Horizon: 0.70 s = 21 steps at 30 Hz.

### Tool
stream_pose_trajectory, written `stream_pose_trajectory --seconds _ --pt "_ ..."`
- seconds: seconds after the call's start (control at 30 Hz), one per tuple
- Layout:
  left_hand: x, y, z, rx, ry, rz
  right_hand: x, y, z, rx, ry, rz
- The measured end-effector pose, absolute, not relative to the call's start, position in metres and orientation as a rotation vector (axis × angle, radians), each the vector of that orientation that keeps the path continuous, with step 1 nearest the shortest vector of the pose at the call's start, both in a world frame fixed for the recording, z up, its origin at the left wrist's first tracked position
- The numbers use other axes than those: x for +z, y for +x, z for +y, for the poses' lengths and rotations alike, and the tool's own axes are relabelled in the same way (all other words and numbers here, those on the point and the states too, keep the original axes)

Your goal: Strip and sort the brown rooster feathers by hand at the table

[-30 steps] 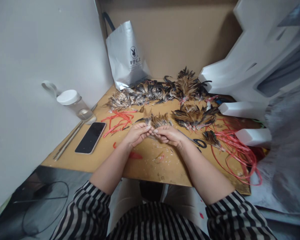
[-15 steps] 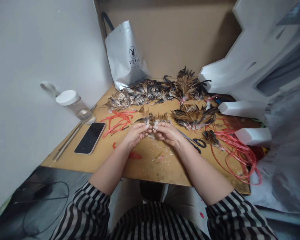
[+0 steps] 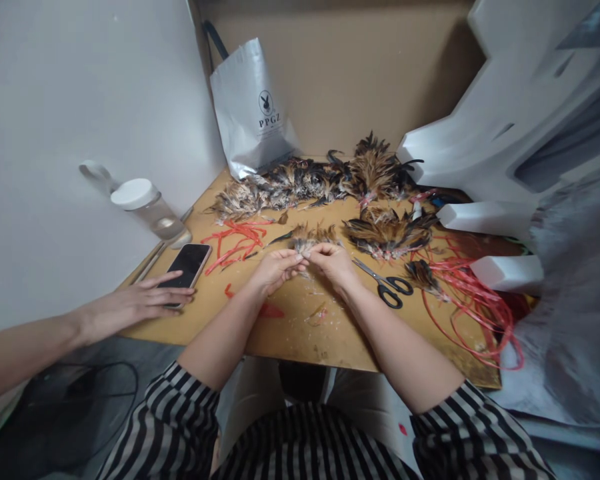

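Observation:
My left hand (image 3: 280, 270) and my right hand (image 3: 331, 263) meet at the middle of the table, fingertips touching. Both are closed in a pinch on small brown feathers (image 3: 314, 235), whose tips fan out just beyond my fingers; the quill ends are hidden. A single dark feather (image 3: 283, 238) lies to the left of them. To the right of my right hand rest black-handled scissors (image 3: 391, 288), blades toward my wrist. A tied bunch of brown and black feathers (image 3: 387, 233) lies behind the scissors.
Another person's hand (image 3: 155, 297) lies over a phone (image 3: 193, 263) at the left. A bottle (image 3: 150, 210), sticks (image 3: 147, 265) and red strips (image 3: 237, 240) are near it. Feather piles (image 3: 290, 183) and a silver bag (image 3: 250, 113) stand behind; red ribbon (image 3: 475, 300) lies right.
Another person's hand has come in from the left onto the phone. My hands have drawn together, fingertips now meeting, and my right hand shifted slightly left, showing more of the scissors.

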State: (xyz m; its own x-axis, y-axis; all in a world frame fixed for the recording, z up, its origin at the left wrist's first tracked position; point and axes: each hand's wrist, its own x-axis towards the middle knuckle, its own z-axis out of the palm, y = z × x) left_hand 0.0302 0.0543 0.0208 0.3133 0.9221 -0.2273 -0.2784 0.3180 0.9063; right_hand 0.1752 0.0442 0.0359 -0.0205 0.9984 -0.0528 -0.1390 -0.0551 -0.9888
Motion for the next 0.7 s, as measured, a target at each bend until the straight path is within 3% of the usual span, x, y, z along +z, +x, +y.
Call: stream_pose_trajectory --seconds 0.7 --pt "0.0227 0.0322 0.0532 0.930 0.908 0.906 0.0284 0.1753 0.0491 1.388 -1.027 -1.018"
